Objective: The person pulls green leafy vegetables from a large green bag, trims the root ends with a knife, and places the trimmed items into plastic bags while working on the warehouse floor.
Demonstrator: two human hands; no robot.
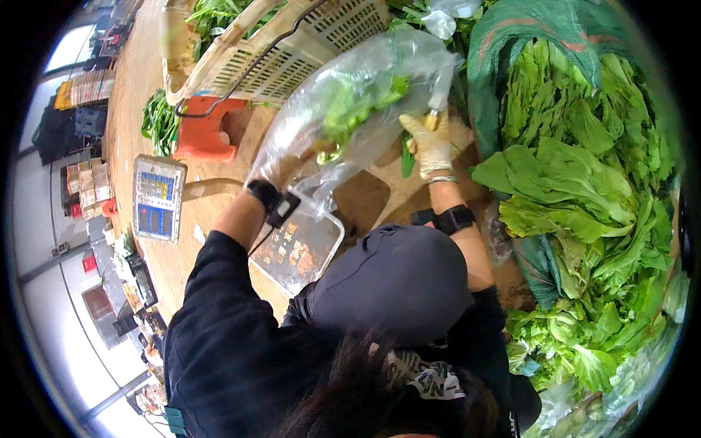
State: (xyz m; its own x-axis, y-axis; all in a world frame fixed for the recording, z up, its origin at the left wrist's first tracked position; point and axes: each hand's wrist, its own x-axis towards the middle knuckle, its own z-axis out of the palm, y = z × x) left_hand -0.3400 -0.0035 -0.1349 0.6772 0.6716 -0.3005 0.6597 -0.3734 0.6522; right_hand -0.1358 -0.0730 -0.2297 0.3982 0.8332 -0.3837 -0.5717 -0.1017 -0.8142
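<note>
My left hand, blurred, reaches inside a large clear plastic bag. It holds a leafy green vegetable near its pale cut stem, and the leaves point up and right within the bag. At the bag's right edge is my right hand in a pale glove, thumb and forefinger spread. A short wooden-handled tool, which looks like a small knife, is held in it; the plastic partly hides its metal end. Under the bag, the metal pan of a scale shows between my left forearm and my knee.
A slatted plastic crate of greens rests by an orange plastic stool. The scale's keypad display stands left. Bundled green stems lie near the stool. A green woven sack and heaped leafy greens fill the right.
</note>
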